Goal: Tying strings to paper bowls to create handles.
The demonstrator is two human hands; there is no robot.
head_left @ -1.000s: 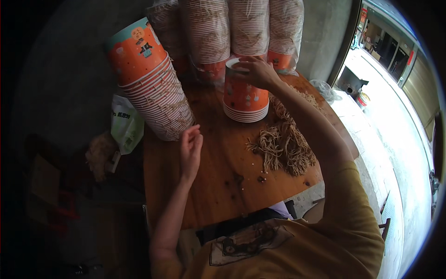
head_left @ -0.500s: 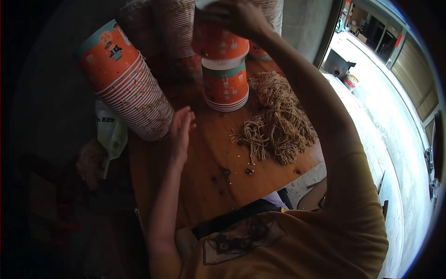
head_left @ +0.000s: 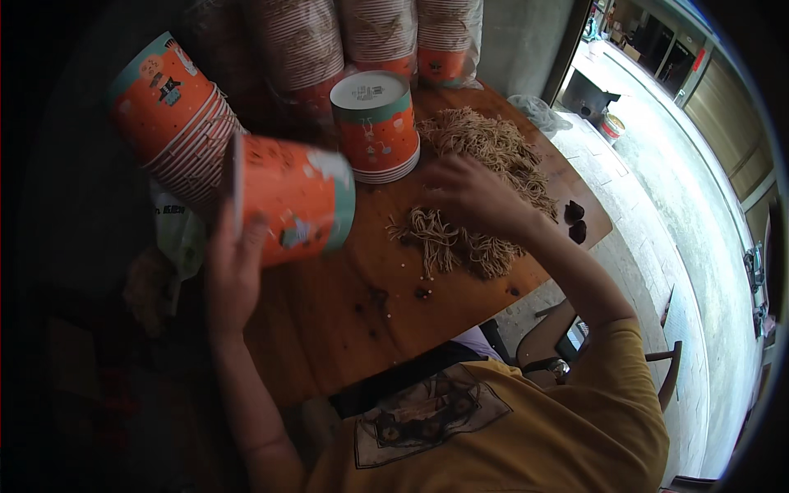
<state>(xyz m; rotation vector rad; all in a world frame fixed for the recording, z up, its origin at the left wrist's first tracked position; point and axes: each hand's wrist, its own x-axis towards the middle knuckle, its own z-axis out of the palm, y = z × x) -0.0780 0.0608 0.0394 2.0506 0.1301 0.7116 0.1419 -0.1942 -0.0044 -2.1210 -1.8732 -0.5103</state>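
Observation:
My left hand (head_left: 233, 275) holds an orange paper cup (head_left: 289, 197) on its side above the wooden table (head_left: 345, 320), its base toward the right. My right hand (head_left: 470, 194) reaches over a heap of tan fibre bundles (head_left: 481, 177), fingers curled on the strands near a small bundle (head_left: 436, 234). An upside-down stack of orange cups (head_left: 376, 125) stands just behind both hands.
A leaning stack of orange cups (head_left: 177, 123) lies at the left. Wrapped sleeves of cups (head_left: 370, 33) line the back. Two dark lumps (head_left: 574, 222) sit at the table's right edge. A plastic bag (head_left: 177, 234) hangs at the left. A paved floor (head_left: 699, 205) lies to the right.
A cup lifted off the upside-down stack by my right hand is now in my left hand, tipped sideways. My right hand has come down onto the fibre heap.

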